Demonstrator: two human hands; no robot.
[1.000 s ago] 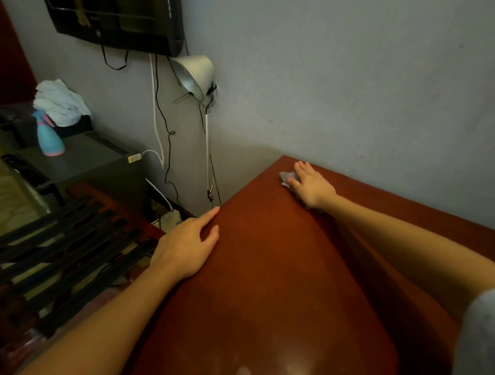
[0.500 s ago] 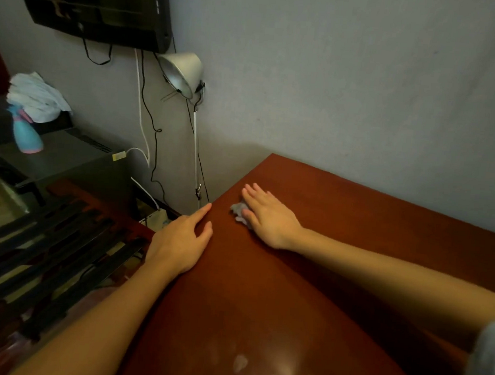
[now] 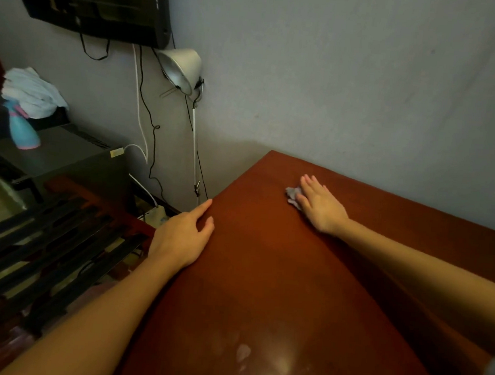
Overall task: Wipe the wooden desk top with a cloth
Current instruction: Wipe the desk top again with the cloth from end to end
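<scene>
The desk [image 3: 261,292] shines with a glare at its near end. The left grip [image 3: 181,238] rests flat on the desk's left edge, fingers straight and holding nothing. Farther in, near the far left corner, the right grip [image 3: 320,206] presses the cloth [image 3: 292,195] onto the wood with straight fingers; the cloth peeks out at its left. Beyond, a lamp [image 3: 180,69] hangs by the wall.

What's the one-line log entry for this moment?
right hand: presses cloth flat on desk top | left hand: rests on its edge
</scene>
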